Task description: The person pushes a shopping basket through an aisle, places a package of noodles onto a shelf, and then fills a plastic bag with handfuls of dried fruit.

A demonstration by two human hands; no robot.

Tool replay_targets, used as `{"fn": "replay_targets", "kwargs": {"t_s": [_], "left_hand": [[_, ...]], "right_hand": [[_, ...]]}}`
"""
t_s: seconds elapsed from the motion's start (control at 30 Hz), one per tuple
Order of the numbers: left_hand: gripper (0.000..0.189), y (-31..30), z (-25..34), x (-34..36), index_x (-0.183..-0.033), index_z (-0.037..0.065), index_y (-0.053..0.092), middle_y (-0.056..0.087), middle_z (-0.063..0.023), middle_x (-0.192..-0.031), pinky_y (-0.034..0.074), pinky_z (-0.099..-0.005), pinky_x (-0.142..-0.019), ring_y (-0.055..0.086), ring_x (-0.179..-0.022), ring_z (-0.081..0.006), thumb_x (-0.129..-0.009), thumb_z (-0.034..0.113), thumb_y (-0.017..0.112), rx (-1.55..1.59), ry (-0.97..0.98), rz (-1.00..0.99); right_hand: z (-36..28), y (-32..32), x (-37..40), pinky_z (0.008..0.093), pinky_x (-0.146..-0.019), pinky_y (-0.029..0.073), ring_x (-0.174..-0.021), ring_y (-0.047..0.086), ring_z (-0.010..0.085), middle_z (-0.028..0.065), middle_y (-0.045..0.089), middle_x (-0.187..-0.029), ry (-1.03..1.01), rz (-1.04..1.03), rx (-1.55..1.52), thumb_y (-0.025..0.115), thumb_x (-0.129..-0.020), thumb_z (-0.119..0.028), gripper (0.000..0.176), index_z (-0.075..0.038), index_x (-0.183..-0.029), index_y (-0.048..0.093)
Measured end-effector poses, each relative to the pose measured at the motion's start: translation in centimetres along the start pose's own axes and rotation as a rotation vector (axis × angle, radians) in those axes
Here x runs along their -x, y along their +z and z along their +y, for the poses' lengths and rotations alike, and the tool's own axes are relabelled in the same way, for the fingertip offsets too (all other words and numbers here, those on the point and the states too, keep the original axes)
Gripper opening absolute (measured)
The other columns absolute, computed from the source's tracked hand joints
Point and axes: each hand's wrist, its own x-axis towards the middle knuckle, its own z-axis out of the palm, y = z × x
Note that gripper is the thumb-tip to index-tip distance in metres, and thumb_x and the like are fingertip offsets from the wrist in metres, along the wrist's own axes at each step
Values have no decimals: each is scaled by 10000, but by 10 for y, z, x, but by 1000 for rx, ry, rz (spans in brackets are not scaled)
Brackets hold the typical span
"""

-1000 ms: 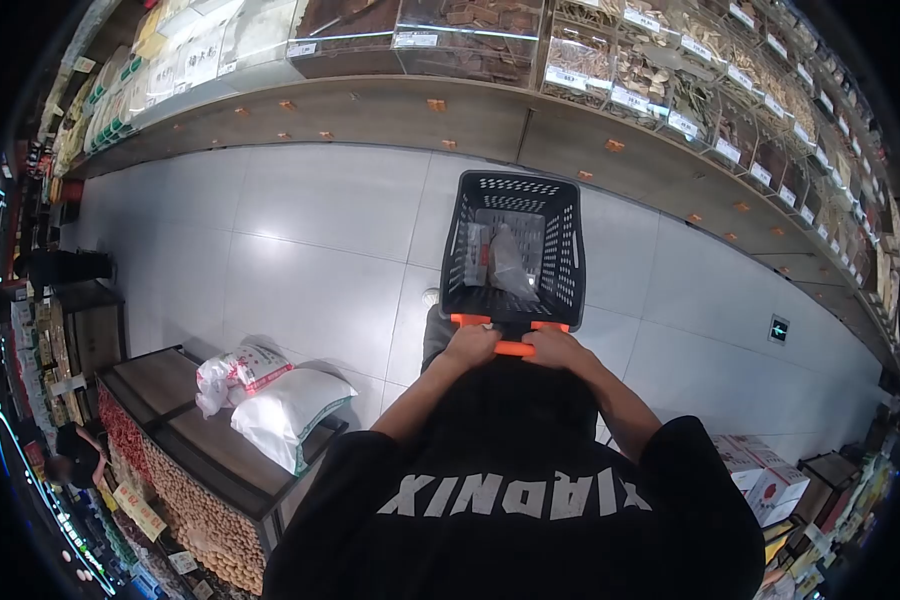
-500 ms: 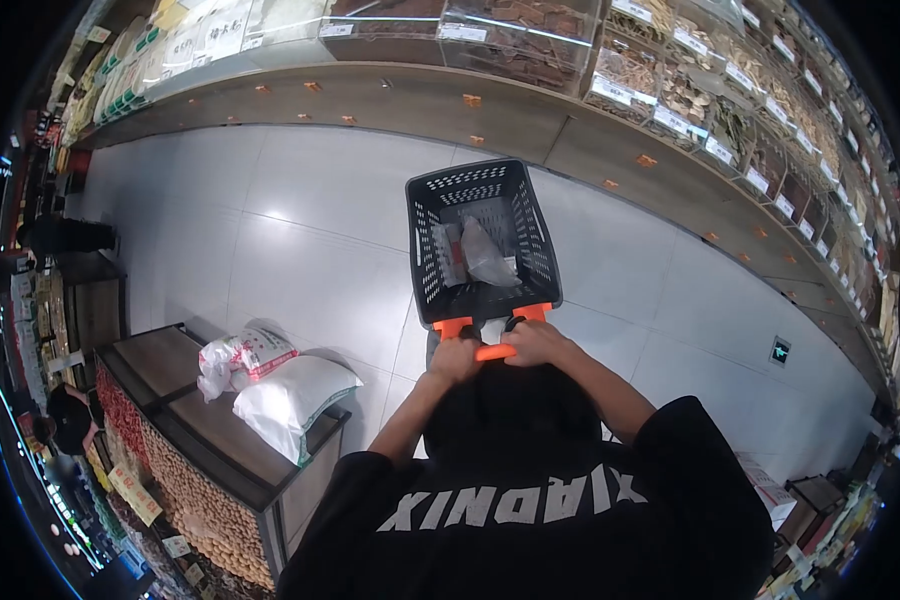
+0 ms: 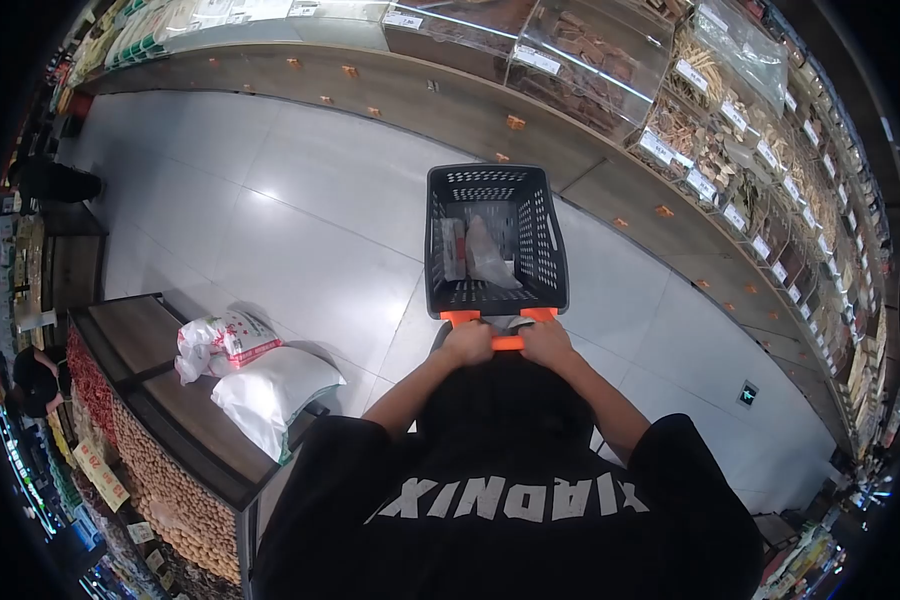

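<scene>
A dark grey plastic shopping basket [image 3: 555, 255] with perforated walls stands upright in front of my body. Its orange handle [image 3: 508, 343] runs across the near end. My left hand [image 3: 467, 343] is closed around the left part of that handle. Round the right part my right hand [image 3: 546, 343] is wrapped. Inside the basket lie a clear plastic bag [image 3: 486, 255] with pale contents and a flat package [image 3: 453, 250] beside it on the left. What is in either one cannot be made out.
At left, a wooden display stand [image 3: 130, 345] carries white sacks [image 3: 275, 395] and a bin of peanuts [image 3: 175, 490]. Along the far side and right runs a shelf base [image 3: 450, 95] below bins of dried goods [image 3: 595, 65]. A person in dark clothes [image 3: 58, 183] is at far left.
The basket has shifted slightly right in view and straightened. The stand and sacks have slid left, the bins right. Both hands keep their hold on the handle.
</scene>
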Motion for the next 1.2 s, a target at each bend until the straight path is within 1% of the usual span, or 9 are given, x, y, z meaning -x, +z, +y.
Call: {"fn": "replay_targets", "kwargs": {"t_s": [0.2,0.47,0.6,0.7,0.77,0.9,0.97,1.1,1.2], "left_hand": [[267,-14,-5,-27,-1008,87,739,724,-209,-1012,526,-468,-933,692,-1002,-366,-826,185,570,4,17,9],[275,-25,4,-56,-1022,82,728,725,-195,-950,523,-476,-910,685,-969,-374,-832,246,618,75,-37,65],[276,-42,22,-69,-1019,71,737,728,-194,-1005,521,-465,-940,681,-1030,-371,-841,239,609,139,-113,70],[277,-49,31,-87,-993,65,740,728,-203,-973,535,-471,-912,695,-991,-372,-835,250,608,125,-172,139],[281,-53,43,-102,-959,64,743,729,-204,-933,551,-473,-869,711,-932,-363,-830,275,610,76,-374,188],[294,-70,55,-124,-922,68,748,732,-194,-899,565,-460,-834,721,-889,-350,-820,313,622,77,-488,224],[307,-80,59,-130,-914,67,746,735,-179,-898,566,-457,-833,722,-885,-344,-816,334,631,92,-525,250],[349,-90,53,-146,-925,69,738,732,-176,-874,569,-470,-813,722,-864,-345,-807,387,660,77,-568,324],[287,-85,36,-159,-822,68,716,719,-158,-800,578,-474,-724,714,-767,-354,-794,345,648,46,-538,472]], "right_hand": [[18,-22,-18,437,-809,542,-859,717,307,132,733,-852,12,80,14,724,-748,-314,254,-107,-894,738],[58,-49,-44,436,-761,540,-762,709,306,126,711,-759,-109,95,114,719,-743,-333,256,-96,-840,722],[84,-68,-61,432,-741,541,-752,709,303,126,713,-768,-187,128,115,702,-750,-325,244,-94,-829,719],[102,-85,-83,432,-738,543,-753,710,302,125,716,-779,-265,69,159,693,-754,-339,256,-94,-823,716],[113,-92,-96,429,-739,545,-779,714,302,123,720,-801,-329,51,152,705,-749,-341,261,-92,-827,718],[130,-115,-118,428,-738,550,-807,718,299,121,724,-814,-422,27,155,705,-755,-325,247,-93,-836,724],[137,-123,-130,423,-743,555,-844,724,287,124,729,-840,-504,87,161,686,-757,-271,199,-95,-839,729],[146,-153,-152,425,-733,562,-821,730,284,120,734,-825,-606,18,204,679,-749,-239,183,-85,-836,726],[148,-166,-176,425,-689,568,-742,731,287,103,730,-758,-665,80,219,671,-743,-204,161,-80,-833,721]]}}
